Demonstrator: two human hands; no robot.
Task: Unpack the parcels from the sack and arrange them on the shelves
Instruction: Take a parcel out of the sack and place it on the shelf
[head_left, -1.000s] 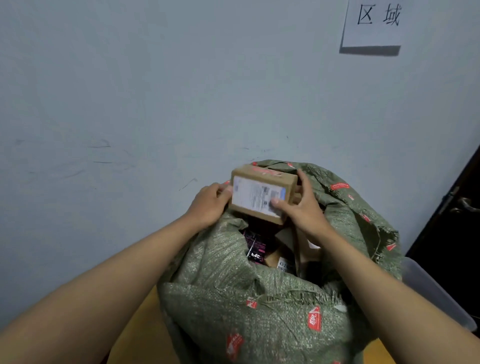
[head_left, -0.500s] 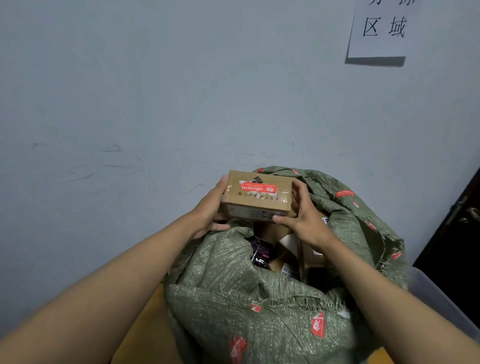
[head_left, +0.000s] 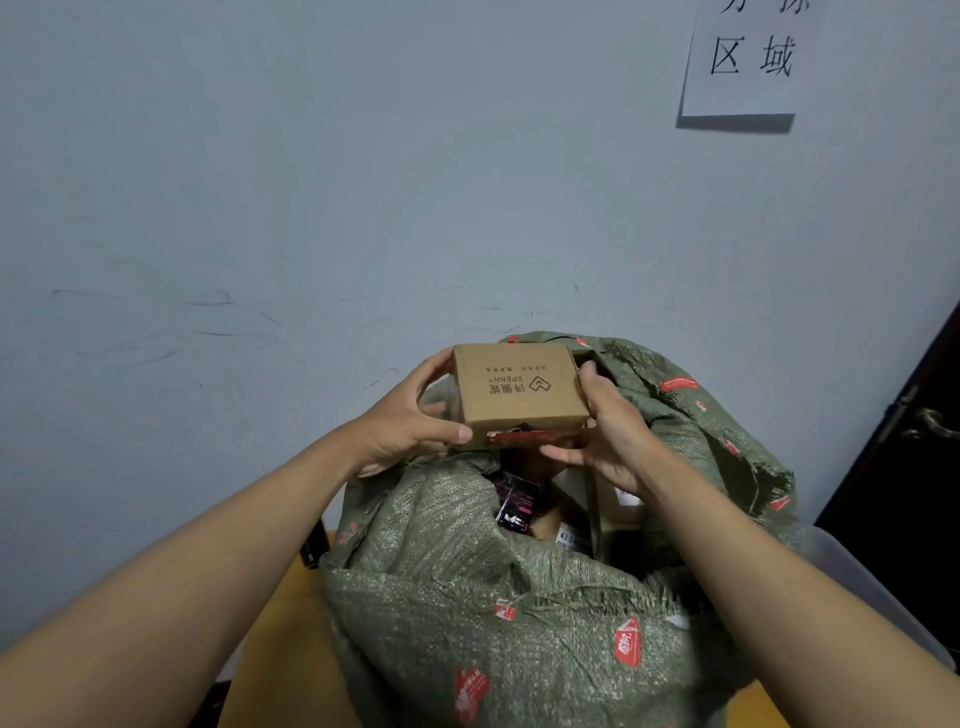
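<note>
Both hands hold a small brown box (head_left: 521, 384) up in the air. The left hand (head_left: 402, 423) grips the box's left end, with its thumb along the near bottom edge. The right hand (head_left: 610, 431) grips the right end, fingers curled around the side. Under the hands sits a big green sack (head_left: 493, 613), its mouth open. More parcels (head_left: 545, 512) show inside the sack, just below the box.
</note>
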